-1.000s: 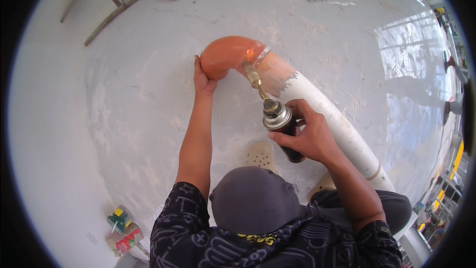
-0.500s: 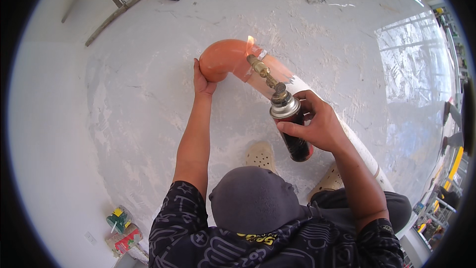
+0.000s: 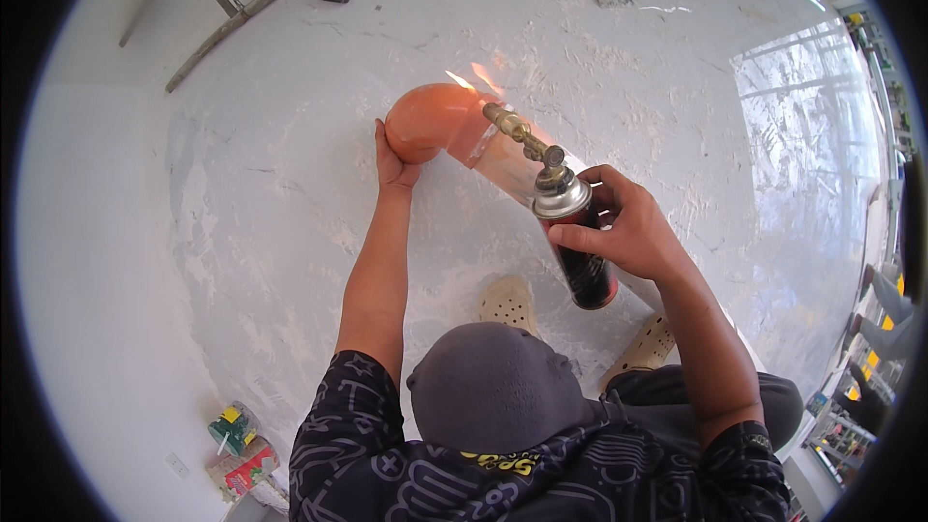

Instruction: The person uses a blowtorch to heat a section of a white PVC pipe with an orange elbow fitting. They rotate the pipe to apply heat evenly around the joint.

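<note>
Although the gas torch [image 3: 556, 195] and the right forearm [image 3: 710, 338] cover much of the long pipe [image 3: 507, 174], it can be seen to run from 11 o'clock toward 4 o'clock. I judge it stiff, not very heavy, but awkward to turn; its white part [image 3: 633, 286], away from the heat, seems good to hold. On its 11 o'clock end sits the orange elbow [image 3: 416, 121], smooth and maybe slippery. Close to the flame [image 3: 461, 80] it may become hot and soft, so the end opposite the pipe looks the safer grip. There the left hand [image 3: 394, 166] is cupped against it, at its 7 o'clock side, with some fingers hidden.

The right hand [image 3: 623, 222] is closed around the torch's dark canister [image 3: 585, 275], which should be light enough for one hand; the nozzle points to between 10 and 11 o'clock.

As for writing, the black shirt [image 3: 416, 478] at 6 o'clock bears yellow letters and pale drawings. Between 7 and 8 o'clock, the red-labelled tin [image 3: 249, 467] and the green tin [image 3: 230, 425] have print too small to read.
</note>
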Available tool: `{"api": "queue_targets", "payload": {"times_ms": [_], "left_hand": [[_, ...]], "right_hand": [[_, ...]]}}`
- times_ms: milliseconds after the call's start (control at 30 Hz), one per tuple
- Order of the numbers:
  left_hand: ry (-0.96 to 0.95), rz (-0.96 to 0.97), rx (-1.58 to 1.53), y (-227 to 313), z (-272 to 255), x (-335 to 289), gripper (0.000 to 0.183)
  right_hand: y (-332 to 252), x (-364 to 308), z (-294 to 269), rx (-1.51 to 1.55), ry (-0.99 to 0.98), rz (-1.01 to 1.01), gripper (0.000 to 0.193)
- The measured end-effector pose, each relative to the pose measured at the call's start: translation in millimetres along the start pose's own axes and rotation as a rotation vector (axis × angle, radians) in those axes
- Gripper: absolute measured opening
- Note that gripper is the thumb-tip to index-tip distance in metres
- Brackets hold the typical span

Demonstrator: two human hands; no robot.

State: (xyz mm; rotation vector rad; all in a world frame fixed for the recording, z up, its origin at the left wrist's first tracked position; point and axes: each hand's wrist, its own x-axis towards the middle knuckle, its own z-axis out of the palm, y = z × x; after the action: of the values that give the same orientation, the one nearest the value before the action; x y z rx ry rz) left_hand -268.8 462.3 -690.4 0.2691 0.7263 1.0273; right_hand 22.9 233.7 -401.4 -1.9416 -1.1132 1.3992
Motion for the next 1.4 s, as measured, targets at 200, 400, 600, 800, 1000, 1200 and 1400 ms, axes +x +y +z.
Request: {"api": "queue_targets", "payload": {"times_ms": [200, 400, 600, 800, 1000, 1200, 1400], "left_hand": [[0.029, -0.001, -0.017, -4.4, -10.5, 3.2, 0.066], [0.038, 0.003, -0.024, -5.0, -15.4, 4.8, 0.066], [0.026, 0.017, -0.015, -9.1, -10.5, 11.1, 0.064], [0.044, 0.008, -0.017, -11.5, -11.6, 8.7, 0.063], [0.054, 0.015, -0.02, -13.7, -10.6, 13.8, 0.064], [0.046, 0.025, -0.019, -15.5, -6.7, 11.4, 0.063], [0.044, 0.01, -0.031, -16.3, -1.9, 12.2, 0.064]], "right_hand": [[2.1, 8.9, -7.7, -0.025, -0.04, 0.013, 0.078], [1.8, 14.6, -11.1, -0.032, -0.111, 0.012, 0.077], [5.4, 16.3, -12.8, -0.014, -0.11, 0.003, 0.077], [6.5, 23.2, -24.1, -0.039, -0.106, 0.005, 0.08], [14.1, 31.9, -34.0, -0.024, -0.095, 0.002, 0.083], [23.6, 39.5, -43.8, -0.032, -0.066, -0.012, 0.082], [26.9, 33.2, -54.3, -0.022, -0.055, 0.016, 0.079]]}}
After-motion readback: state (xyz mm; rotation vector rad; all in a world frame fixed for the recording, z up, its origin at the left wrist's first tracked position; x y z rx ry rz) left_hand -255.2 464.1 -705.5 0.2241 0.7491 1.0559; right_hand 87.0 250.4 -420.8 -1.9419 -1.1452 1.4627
